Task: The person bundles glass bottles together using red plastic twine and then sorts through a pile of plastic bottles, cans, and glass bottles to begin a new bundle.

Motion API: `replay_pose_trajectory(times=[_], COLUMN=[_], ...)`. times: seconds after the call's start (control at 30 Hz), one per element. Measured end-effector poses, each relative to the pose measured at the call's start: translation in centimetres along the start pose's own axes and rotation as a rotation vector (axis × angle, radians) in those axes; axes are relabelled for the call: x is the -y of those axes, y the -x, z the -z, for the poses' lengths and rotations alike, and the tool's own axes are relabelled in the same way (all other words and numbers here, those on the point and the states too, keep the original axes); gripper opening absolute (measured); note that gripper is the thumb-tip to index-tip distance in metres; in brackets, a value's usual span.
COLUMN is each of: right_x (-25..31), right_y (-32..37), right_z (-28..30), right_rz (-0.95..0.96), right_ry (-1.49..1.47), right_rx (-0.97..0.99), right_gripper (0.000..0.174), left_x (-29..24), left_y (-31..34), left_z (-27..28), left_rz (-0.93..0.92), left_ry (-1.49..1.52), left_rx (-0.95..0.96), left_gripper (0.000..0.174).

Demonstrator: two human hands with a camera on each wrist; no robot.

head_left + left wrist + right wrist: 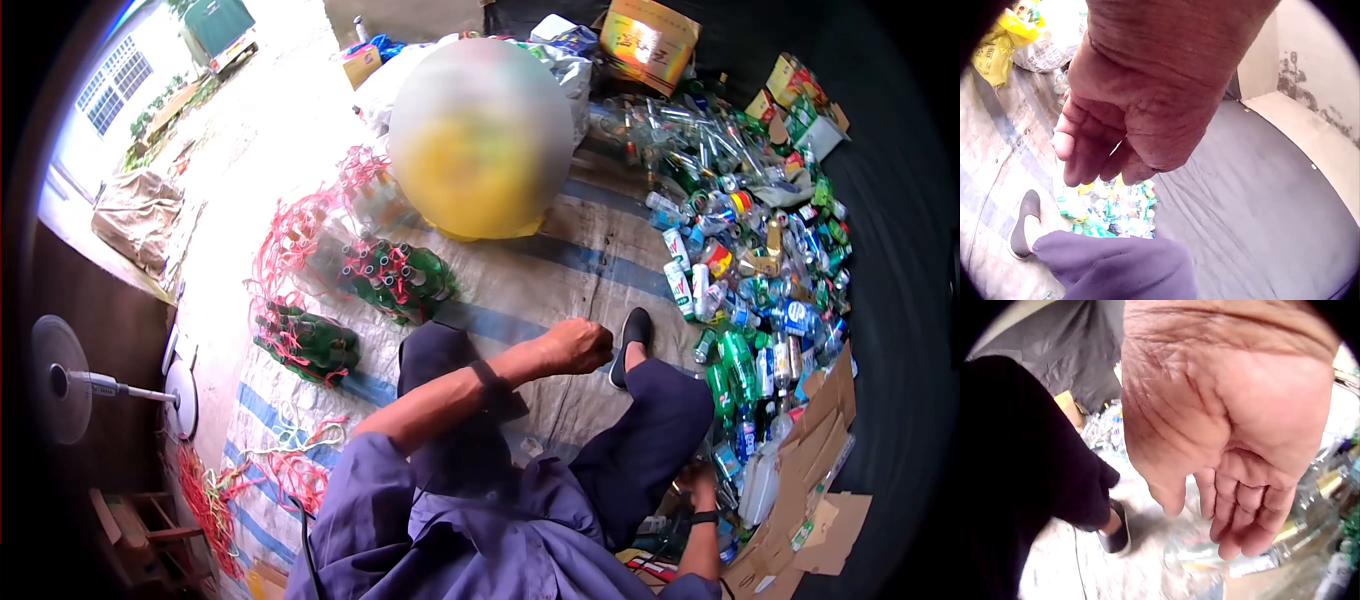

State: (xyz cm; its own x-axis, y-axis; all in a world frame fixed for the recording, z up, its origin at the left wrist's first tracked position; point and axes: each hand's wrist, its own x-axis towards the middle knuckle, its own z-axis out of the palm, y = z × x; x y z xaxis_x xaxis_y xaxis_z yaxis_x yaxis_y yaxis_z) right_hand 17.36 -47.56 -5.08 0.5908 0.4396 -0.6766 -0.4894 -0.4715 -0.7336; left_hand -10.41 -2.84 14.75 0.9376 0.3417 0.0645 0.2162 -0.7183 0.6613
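My left hand (pixel 578 347) hovers over the striped sheet near the shoe (pixel 631 345); in the left wrist view the same hand (pixel 1135 106) has loosely bent fingers and holds nothing. Low on the right, my right hand (pixel 697 482) is beside the heap of bottles and cans (pixel 745 370). The right wrist view shows this hand (pixel 1229 437) with relaxed, slightly bent fingers. Just beyond its fingertips lies a clear glass bottle (pixel 1194 551); whether they touch is unclear. Tied bundles of green bottles (pixel 400 282) stand at the left of the sheet in the head view.
Red and pink string (pixel 295 478) lies at the lower left, near a fan (pixel 62 380) and a wooden stool (pixel 165 535). Cardboard (pixel 800 470) borders the heap. A printed carton (pixel 650 42) and a yellow bag (pixel 480 215) are farther back.
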Motion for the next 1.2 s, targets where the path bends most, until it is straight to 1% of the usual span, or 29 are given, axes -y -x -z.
replay_pose_trajectory(times=[0.03,0.07,0.1,0.13,0.17,0.2,0.23,0.27,0.3,0.37,0.4,0.43,0.53,0.57,0.6,0.63,0.67,0.73,0.77,0.8,0.83,0.87,0.9,0.93,1.0,1.03,1.07,1.13,1.2], right_x=[4.7,8.7,14.4,15.9,21.0,23.5,26.1,29.4,32.1,37.1,38.8,39.7,40.1,39.0,38.2,36.7,35.8,33.2,32.2,31.4,30.0,28.7,28.3,27.7,26.8,26.9,26.8,26.6,26.2], right_y=[0.4,0.3,1.7,-1.9,0.0,-1.9,-3.2,-3.2,-4.3,-4.7,-3.3,-4.7,-7.2,-9.4,-9.0,-9.9,-9.9,-11.0,-10.9,-11.1,-12.0,-12.9,-12.4,-12.7,-13.1,-13.1,-13.2,-13.9,-14.6], right_z=[-2.0,-3.1,-7.4,-4.9,-9.3,-9.7,-11.3,-13.9,-15.9,-21.5,-25.6,-27.9,-37.1,-39.7,-43.1,-45.8,-48.6,-53.4,-55.4,-57.6,-59.6,-61.3,-62.5,-63.8,-65.6,-66.4,-67.1,-68.5,-68.7], right_rz=[0.081,0.090,0.130,0.319,0.276,0.282,0.334,0.361,0.388,0.433,0.459,0.502,0.443,0.399,0.384,0.364,0.323,0.270,0.280,0.269,0.266,0.242,0.242,0.231,0.228,0.200,0.155,0.104,0.103], right_ry=[0.119,0.041,0.199,0.492,0.469,0.378,0.305,0.321,0.308,0.431,0.390,0.412,0.416,0.434,0.466,0.487,0.527,0.531,0.533,0.547,0.542,0.504,0.513,0.500,0.424,0.420,0.386,0.384,0.334], right_rx=[-0.028,-0.006,-0.104,-0.009,-0.058,0.008,0.000,0.007,0.065,0.157,0.191,0.274,0.440,0.492,0.548,0.606,0.615,0.688,0.744,0.742,0.742,0.756,0.743,0.743,0.725,0.722,0.697,0.672,0.673], right_gripper=[0.017,0.021,0.021,0.016,0.022,0.020,0.021,0.022,0.024,0.031,0.032,0.034,0.035,0.036,0.038,0.038,0.038,0.041,0.040,0.038,0.036,0.037,0.035,0.034,0.030,0.028,0.028,0.031,0.033], left_x=[0.3,0.7,1.3,2.5,2.0,1.1,1.2,1.4,1.4,0.6,0.0,-0.6,-1.6,-1.7,-1.6,-1.5,-1.3,-1.0,-0.9,-0.8,-0.7,-0.5,-0.1,0.1,0.3,0.4,0.6,0.9,1.3], left_y=[-0.4,-0.8,-1.3,-2.2,-2.2,-2.1,-1.9,-2.0,-1.8,-1.1,-0.8,-0.5,0.6,1.1,1.5,1.9,2.2,2.8,3.2,3.4,3.5,3.6,3.6,3.6,3.7,3.6,3.8,4.1,3.9], left_z=[0.3,0.3,-0.2,-1.3,-0.4,0.8,1.0,0.5,0.5,1.4,2.1,2.9,5.6,5.7,6.1,6.6,7.1,8.3,8.8,9.4,10.0,10.5,10.9,11.2,11.9,12.5,12.5,12.2,12.1], left_rz=[-0.012,-0.022,-0.023,-0.060,-0.025,0.009,0.016,0.065,0.085,0.116,0.125,0.131,0.162,0.110,0.084,0.160,0.238,0.233,0.256,0.243,0.312,0.383,0.354,0.337,0.424,0.467,0.459,0.364,0.315], left_ry=[0.054,0.110,0.133,0.086,0.142,0.199,0.240,0.288,0.326,0.373,0.494,0.616,0.653,0.705,0.724,0.761,0.793,0.853,0.904,0.916,1.029,1.144,1.173,1.189,1.204,1.181,1.189,1.167,1.170], left_rx=[-0.009,-0.018,-0.029,-0.021,-0.029,-0.038,-0.080,-0.111,-0.138,-0.164,-0.199,-0.234,-0.175,-0.261,-0.235,-0.180,-0.129,-0.130,-0.146,-0.126,-0.109,-0.088,-0.095,-0.064,-0.107,-0.061,-0.044,-0.102,-0.096], left_gripper=[0.017,0.016,0.015,0.017,0.018,0.020,0.024,0.026,0.025,0.024,0.022,0.020,0.019,0.020,0.020,0.018,0.015,0.015,0.016,0.016,0.016,0.017,0.016,0.016,0.015,0.014,0.014,0.013,0.011])
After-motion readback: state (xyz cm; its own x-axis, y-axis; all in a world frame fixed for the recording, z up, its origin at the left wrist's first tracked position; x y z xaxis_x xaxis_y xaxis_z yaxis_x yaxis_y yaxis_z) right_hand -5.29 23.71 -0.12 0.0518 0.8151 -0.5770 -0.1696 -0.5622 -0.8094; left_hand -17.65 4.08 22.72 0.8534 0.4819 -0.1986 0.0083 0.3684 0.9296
